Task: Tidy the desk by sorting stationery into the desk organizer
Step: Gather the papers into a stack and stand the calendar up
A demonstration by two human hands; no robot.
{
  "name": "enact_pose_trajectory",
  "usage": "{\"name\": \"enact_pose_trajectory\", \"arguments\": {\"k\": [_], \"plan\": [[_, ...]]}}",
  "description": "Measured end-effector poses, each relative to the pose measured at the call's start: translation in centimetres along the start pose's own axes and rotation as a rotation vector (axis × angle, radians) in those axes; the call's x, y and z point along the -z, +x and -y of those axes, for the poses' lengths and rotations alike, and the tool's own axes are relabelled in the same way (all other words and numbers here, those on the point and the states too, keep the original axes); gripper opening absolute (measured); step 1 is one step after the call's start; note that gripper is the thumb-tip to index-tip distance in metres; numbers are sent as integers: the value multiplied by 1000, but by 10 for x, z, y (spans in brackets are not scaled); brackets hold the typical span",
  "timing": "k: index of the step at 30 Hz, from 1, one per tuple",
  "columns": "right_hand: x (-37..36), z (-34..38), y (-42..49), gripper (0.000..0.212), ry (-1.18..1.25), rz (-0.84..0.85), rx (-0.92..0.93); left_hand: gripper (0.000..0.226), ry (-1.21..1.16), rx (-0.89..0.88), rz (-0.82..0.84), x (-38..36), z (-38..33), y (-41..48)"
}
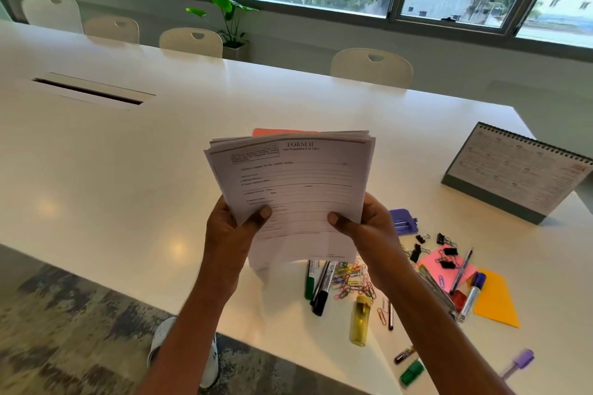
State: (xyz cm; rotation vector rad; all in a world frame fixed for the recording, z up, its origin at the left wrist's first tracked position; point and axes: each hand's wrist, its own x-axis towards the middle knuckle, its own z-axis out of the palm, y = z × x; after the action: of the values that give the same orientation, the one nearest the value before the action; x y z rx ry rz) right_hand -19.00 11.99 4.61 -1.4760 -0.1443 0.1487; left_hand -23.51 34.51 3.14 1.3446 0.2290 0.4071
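Observation:
Both hands hold a stack of printed forms (pixel 295 183) upright above the white desk (pixel 128 170). My left hand (pixel 231 231) grips its lower left edge, my right hand (pixel 365 228) its lower right edge, thumbs on the front sheet. An orange sheet (pixel 282 131) shows behind the top of the stack. Below and to the right, loose stationery lies on the desk: markers (pixel 321 285), coloured paper clips (pixel 353 279), black binder clips (pixel 444 250), a yellow lighter-like item (pixel 361 321), a purple stapler (pixel 402 221), pink (pixel 449 266) and orange (pixel 495 298) papers. No desk organizer is in view.
A spiral desk calendar (pixel 516 173) stands at the right. A cable slot (pixel 90 91) is set in the desk at the left. Pale chairs (pixel 372 67) line the far side, with a potted plant (pixel 231 19) under the windows. The desk's near edge runs past my shoe (pixel 160 343).

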Motion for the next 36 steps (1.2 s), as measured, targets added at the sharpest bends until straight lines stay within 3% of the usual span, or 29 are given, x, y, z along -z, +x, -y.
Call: {"name": "enact_pose_trajectory", "arguments": {"k": [5, 11, 15, 19, 26, 32, 36], "plan": [[-3, -5, -1, 35, -30, -13, 19, 30, 27, 24, -7, -9, 6, 1], [20, 24, 15, 33, -33, -95, 86, 30, 71, -28, 71, -42, -16, 23], [52, 46, 40, 34, -40, -246, 191, 41, 85, -109, 168, -92, -27, 54], [90, 53, 74, 39, -50, -418, 242, 32, 67, -130, 173, -150, -18, 89], [151, 55, 115, 39, -107, -526, 252, 31, 77, -127, 303, -228, 4, 133], [188, 30, 126, 45, -39, -580, 101, 46, 179, -48, 419, -250, 40, 152], [198, 18, 121, 39, 22, -532, 90, 29, 141, 30, 535, -249, 60, 154]]}}
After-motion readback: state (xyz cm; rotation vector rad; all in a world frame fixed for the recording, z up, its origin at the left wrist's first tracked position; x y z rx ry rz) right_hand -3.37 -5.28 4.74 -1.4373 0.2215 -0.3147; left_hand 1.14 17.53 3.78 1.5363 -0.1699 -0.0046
